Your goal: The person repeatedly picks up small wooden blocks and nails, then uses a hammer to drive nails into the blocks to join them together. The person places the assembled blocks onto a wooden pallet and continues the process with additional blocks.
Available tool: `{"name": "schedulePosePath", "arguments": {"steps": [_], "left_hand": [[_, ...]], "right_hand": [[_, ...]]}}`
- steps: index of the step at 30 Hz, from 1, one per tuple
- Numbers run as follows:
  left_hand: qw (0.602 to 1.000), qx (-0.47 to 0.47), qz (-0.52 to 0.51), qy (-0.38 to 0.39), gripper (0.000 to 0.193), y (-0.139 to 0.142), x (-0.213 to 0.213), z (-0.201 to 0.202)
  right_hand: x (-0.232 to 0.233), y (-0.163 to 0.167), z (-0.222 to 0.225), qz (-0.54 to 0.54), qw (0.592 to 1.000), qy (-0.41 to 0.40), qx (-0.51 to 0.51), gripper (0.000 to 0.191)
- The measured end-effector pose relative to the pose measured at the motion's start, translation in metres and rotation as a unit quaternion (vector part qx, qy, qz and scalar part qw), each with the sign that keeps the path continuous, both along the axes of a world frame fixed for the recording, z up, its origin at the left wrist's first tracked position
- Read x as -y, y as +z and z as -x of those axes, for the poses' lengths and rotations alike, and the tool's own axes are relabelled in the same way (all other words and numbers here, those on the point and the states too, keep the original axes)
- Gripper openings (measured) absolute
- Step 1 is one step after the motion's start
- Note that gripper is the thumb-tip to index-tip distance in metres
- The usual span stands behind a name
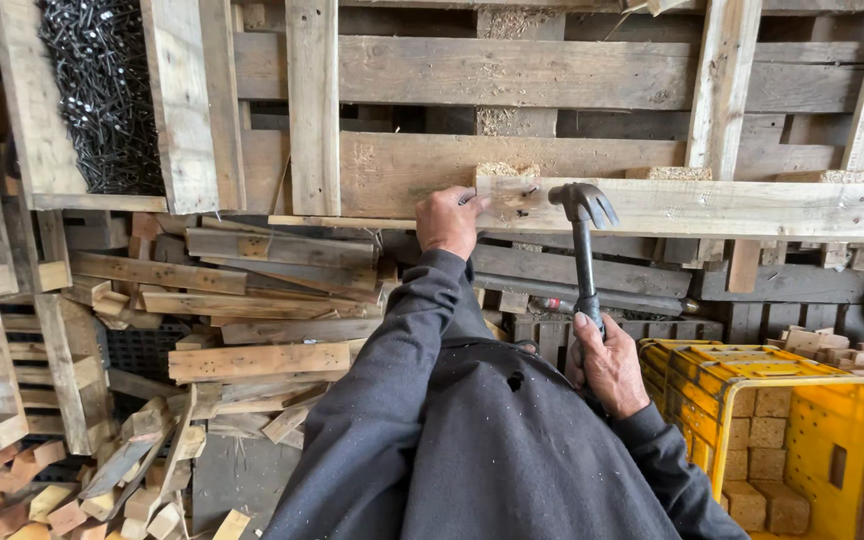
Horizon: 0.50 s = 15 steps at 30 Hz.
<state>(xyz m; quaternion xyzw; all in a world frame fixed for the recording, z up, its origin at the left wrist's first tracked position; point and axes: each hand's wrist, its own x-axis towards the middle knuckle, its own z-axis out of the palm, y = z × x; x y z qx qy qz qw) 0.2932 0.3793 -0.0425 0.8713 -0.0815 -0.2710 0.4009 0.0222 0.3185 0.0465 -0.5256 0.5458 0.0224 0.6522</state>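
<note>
1. Left hand (447, 220) is pinching a nail, barely visible, against the pale plank (692, 207), steadying it.
2. Right hand (607, 365) is gripping the hammer (584, 250) low on the handle, head poised just right of the nail.
3. Yellow crate (832, 440) of blocks is sitting near right.

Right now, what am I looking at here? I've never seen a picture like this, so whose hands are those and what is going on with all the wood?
There is one picture, taken by a camera worn on a person's head, looking down at their own arms in dark sleeves. The right hand grips a hammer, its head against a pale plank. The left hand steadies that plank at its end, fingers pinched as if holding a nail, though I cannot make one out. The plank lies on a wooden pallet. Nearby are a tray of dark nails, loose boards and a yellow crate of wood blocks.
</note>
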Motion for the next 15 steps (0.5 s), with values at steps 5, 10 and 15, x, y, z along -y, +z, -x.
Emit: {"name": "schedulePosePath", "arguments": {"steps": [5,10,15], "left_hand": [[1.000,-0.020,-0.011,-0.005,0.026,0.006,-0.001,0.000],[1.000,-0.019,0.008,-0.001,0.025,0.010,-0.001,-0.001],[0.998,0.031,0.063,-0.004,0.028,0.014,0.001,-0.012]], "right_hand": [[0.001,-0.009,0.006,0.007,0.999,-0.001,0.033,0.034],[0.005,-0.025,0.004,0.020,0.999,0.043,-0.002,0.034],[0.012,-0.026,0.003,0.046,0.997,0.061,0.005,0.037]]}}
